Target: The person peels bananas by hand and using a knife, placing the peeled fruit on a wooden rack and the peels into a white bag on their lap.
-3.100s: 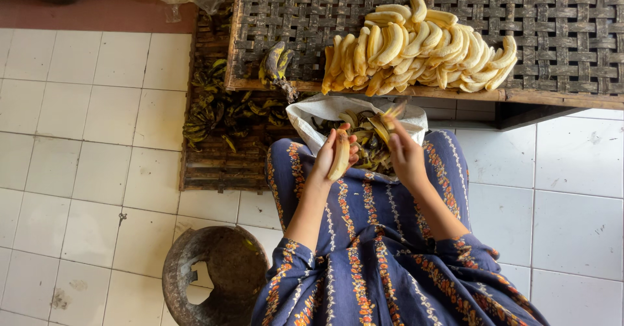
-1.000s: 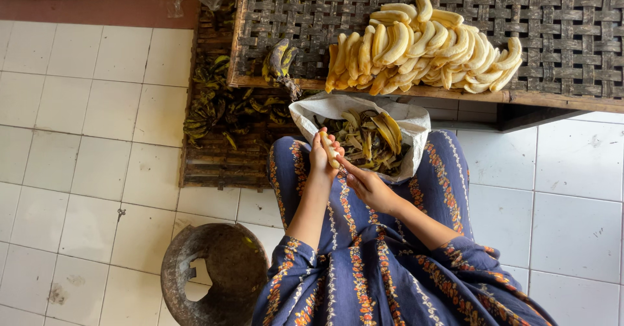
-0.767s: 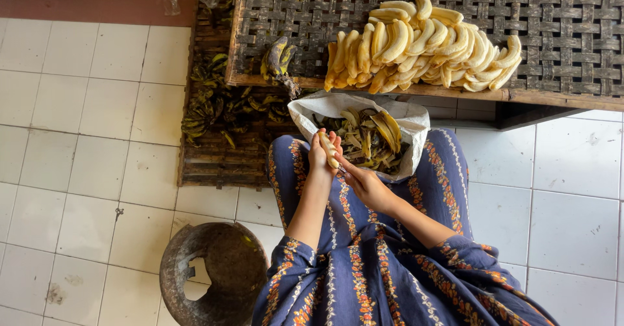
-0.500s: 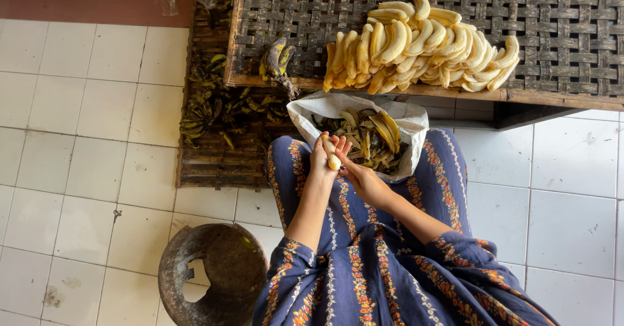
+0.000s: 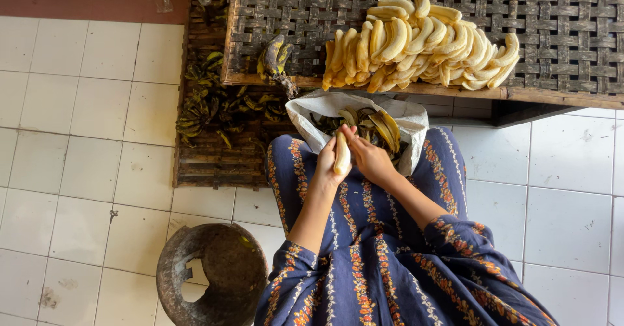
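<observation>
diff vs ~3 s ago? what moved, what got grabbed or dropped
The left hand has kept hold of the banana, now bare of peel and upright. The right hand has come off the white sack of peels and closed in on the banana from the right; both hands now sit together just below the sack. Unchanged: pile of peeled bananas on the woven tray, dark unpeeled bunches, round basket.

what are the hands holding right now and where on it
A peeled banana, held upright over the bag of peels. The left hand wraps its lower half; the right hand touches its upper part with the fingertips.
</observation>
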